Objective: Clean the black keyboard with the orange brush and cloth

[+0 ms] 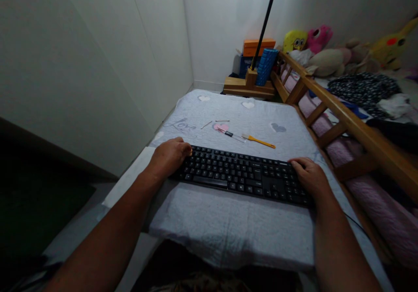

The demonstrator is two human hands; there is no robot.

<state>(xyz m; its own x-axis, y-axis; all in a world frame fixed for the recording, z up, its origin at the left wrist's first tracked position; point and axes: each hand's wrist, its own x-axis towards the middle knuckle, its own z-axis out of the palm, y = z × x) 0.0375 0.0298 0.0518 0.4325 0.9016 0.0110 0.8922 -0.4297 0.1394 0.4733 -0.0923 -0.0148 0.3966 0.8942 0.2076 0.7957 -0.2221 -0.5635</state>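
A black keyboard [228,170] lies across the near part of a table with a pale blue cloth [248,222]. My left hand [171,154] grips its left end, fingers wrapped round the edge. At the opposite end, my right hand [308,176] holds the right edge with its thumb near the top corner. Beyond the keyboard are a yellow-handled brush [261,142], a thin clear tool with a dark middle [230,134], and two small cotton swabs, one slanted [206,124] and one level [222,120].
White cabinet doors [130,56] rise on the left. A wooden bed rail [339,113] runs along the right, with plush toys [326,61] behind it. Past the table's far edge stand a black pole [266,22], an orange box [254,46] and a blue roller [266,67].
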